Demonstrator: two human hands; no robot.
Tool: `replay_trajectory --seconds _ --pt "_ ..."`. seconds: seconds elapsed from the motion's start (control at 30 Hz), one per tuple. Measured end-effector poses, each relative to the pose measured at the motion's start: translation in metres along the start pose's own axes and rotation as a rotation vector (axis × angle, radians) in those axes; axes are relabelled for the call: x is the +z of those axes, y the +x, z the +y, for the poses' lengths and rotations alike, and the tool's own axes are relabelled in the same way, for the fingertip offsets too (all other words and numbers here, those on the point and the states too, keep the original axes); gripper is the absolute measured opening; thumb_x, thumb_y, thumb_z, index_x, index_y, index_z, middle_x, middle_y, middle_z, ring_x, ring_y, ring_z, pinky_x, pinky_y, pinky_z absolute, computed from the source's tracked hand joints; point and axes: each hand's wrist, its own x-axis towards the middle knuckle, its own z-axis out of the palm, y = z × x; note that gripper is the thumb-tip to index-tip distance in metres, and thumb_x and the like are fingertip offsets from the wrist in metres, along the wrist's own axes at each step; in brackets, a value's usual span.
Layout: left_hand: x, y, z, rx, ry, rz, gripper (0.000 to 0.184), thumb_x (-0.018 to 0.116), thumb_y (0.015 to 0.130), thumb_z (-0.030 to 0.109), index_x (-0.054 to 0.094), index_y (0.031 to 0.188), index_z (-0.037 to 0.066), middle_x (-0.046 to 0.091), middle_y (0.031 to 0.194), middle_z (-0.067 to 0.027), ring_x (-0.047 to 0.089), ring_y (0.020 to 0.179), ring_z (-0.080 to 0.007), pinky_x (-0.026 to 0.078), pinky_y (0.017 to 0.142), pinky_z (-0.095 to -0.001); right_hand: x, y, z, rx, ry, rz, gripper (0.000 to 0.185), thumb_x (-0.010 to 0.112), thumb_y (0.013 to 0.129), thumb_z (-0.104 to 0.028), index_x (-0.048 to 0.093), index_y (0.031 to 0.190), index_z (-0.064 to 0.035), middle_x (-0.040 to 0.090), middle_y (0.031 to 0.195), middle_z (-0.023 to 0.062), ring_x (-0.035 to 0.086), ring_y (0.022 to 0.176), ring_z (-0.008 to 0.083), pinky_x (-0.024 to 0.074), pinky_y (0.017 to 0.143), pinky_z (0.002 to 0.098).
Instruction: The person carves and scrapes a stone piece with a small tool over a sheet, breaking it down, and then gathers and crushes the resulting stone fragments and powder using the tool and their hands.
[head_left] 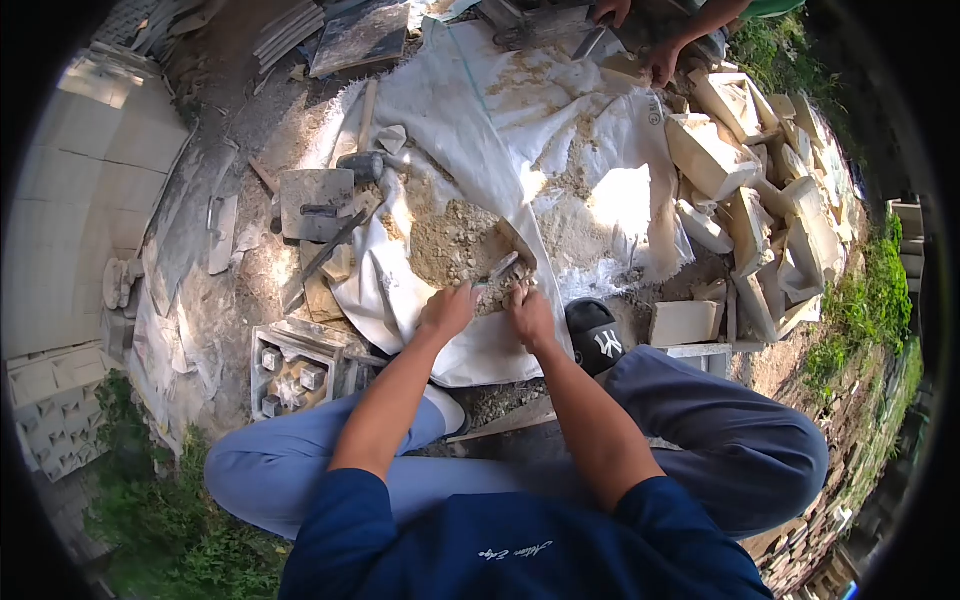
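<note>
My left hand [449, 311] is closed around the grey handle of a short tool [498, 269]. A brown, dusty, blade-like piece at the tool's far end touches the crumbly heap; its exact kind is unclear. Close beside it, my right hand [531, 318] has its fingers curled at the heap's near right edge, by some grey-brown clumps. What they hold, if anything, is hidden. The heap of sandy, lumpy material [445, 243] lies on a white woven sheet [470, 345] between my legs.
A mallet [362, 166] and a flat metal trowel [316, 203] lie left of the heap. A metal mould [292, 372] stands near my left knee. Pale cast blocks [708, 157] pile up at right. Another person's hand [662, 64] works at the sheet's far edge.
</note>
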Motion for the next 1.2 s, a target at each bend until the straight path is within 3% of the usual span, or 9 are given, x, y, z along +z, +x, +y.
replay_trajectory --seconds 0.07,0.13,0.27,0.33,0.47,0.77,0.9,1.0,1.2 --pt "-0.001 0.004 -0.003 0.026 0.04 -0.026 0.038 0.047 0.1 0.038 0.06 0.089 0.004 0.066 0.077 -0.0258 0.065 0.075 -0.0471 0.052 0.068 -0.0559 0.001 0.009 0.0 -0.009 -0.004 -0.01 0.062 0.043 0.098 -0.048 0.063 0.096 0.0101 0.064 0.091 0.0354 0.061 0.092 0.0515 0.0471 0.082 0.0547" --pt "0.005 -0.001 -0.003 0.052 0.042 0.185 0.037 0.048 0.099 0.038 0.059 0.085 0.005 0.066 0.073 -0.0247 0.065 0.071 -0.0471 0.051 0.064 -0.0562 -0.003 0.012 -0.006 -0.028 0.006 0.001 0.062 0.043 0.098 -0.048 0.063 0.096 0.01 0.064 0.091 0.0354 0.061 0.092 0.0514 0.0472 0.082 0.0545" --pt "0.004 0.008 -0.007 -0.006 0.025 0.094 0.036 0.051 0.099 0.038 0.057 0.083 0.006 0.065 0.07 -0.0233 0.064 0.067 -0.0473 0.051 0.06 -0.0566 -0.002 0.007 -0.004 -0.009 0.02 -0.021 0.061 0.044 0.098 -0.048 0.063 0.096 0.0102 0.064 0.09 0.0352 0.062 0.091 0.0512 0.0474 0.081 0.0542" --pt "-0.002 0.005 -0.006 0.054 0.043 0.157 0.037 0.048 0.099 0.04 0.06 0.089 0.006 0.065 0.072 -0.024 0.064 0.071 -0.0481 0.051 0.064 -0.0564 -0.004 0.011 -0.006 -0.016 0.009 -0.006 0.061 0.044 0.098 -0.048 0.063 0.095 0.01 0.064 0.089 0.0351 0.062 0.091 0.0511 0.0475 0.08 0.054" --pt "-0.006 0.012 -0.005 -0.008 0.05 0.012 0.031 0.051 0.098 0.032 0.058 0.101 0.002 0.064 0.074 -0.0277 0.063 0.075 -0.0495 0.049 0.069 -0.0584 -0.004 0.004 -0.007 0.017 0.025 -0.014 0.06 0.045 0.098 -0.047 0.063 0.092 0.0098 0.064 0.089 0.035 0.062 0.09 0.0507 0.0475 0.08 0.0538" --pt "0.006 0.007 -0.005 0.041 0.108 0.087 0.035 0.047 0.1 0.039 0.061 0.1 0.007 0.066 0.078 -0.026 0.065 0.076 -0.0474 0.052 0.07 -0.0565 0.0 0.01 0.0 -0.034 -0.008 0.025 0.056 0.044 0.099 -0.045 0.064 0.094 0.0076 0.064 0.09 0.0345 0.063 0.09 0.05 0.0471 0.078 0.0533" --pt "0.01 0.005 0.001 -0.055 0.01 -0.02 0.037 0.046 0.1 0.04 0.062 0.097 0.007 0.066 0.08 -0.0264 0.065 0.078 -0.047 0.052 0.07 -0.0565 -0.002 0.007 -0.002 0.025 0.045 -0.037 0.057 0.044 0.098 -0.046 0.064 0.095 0.0075 0.064 0.091 0.0345 0.062 0.092 0.0504 0.0471 0.08 0.053" --pt "0.01 -0.002 0.002 0.002 0.062 0.14 0.038 0.046 0.1 0.041 0.062 0.095 0.007 0.066 0.077 -0.0254 0.065 0.076 -0.0481 0.051 0.069 -0.0573 -0.002 0.01 -0.001 -0.018 0.031 -0.007 0.058 0.044 0.098 -0.047 0.064 0.095 0.0074 0.064 0.092 0.0346 0.062 0.093 0.0504 0.0469 0.081 0.053" --pt "-0.007 0.017 -0.003 -0.023 0.101 0.03 0.039 0.047 0.099 0.042 0.061 0.097 0.006 0.066 0.072 -0.0225 0.065 0.073 -0.0467 0.051 0.067 -0.0565 -0.004 0.008 -0.005 -0.001 0.026 -0.003 0.057 0.045 0.098 -0.046 0.063 0.095 0.0081 0.064 0.092 0.0347 0.062 0.094 0.0508 0.0466 0.082 0.0529"
